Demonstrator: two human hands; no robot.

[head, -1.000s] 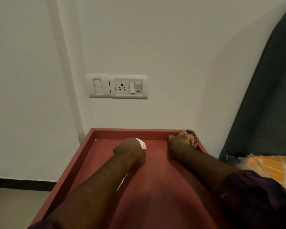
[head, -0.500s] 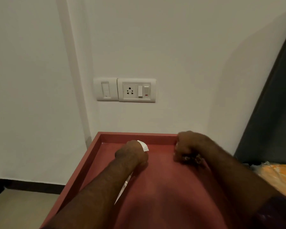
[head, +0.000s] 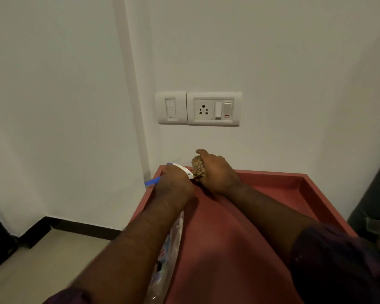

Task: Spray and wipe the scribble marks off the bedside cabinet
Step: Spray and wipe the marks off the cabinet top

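- While you lean over the bedside cabinet (head: 272,177), your left hand (head: 173,186) grips the spray bottle (head: 185,171), apparently ready to wet it.
- Your right hand (head: 218,173) clutches a bunched cloth (head: 198,168), poised for wiping.

Home bedroom, red bedside cabinet (head: 272,178), wall socket panel (head: 214,109), skirting (head: 81,227)

No legible text, brand or number in view. The spray bottle (head: 176,227) carries a printed label (head: 165,252) with blue and red patches, but the print is blurred and partly covered by an arm, so no letter can be made out. The socket plate (head: 214,109) on the wall has no readable marking, only a small red mark (head: 227,116) at the foot of its right-hand switch, and the single switch plate (head: 171,108) beside it shows nothing legible.
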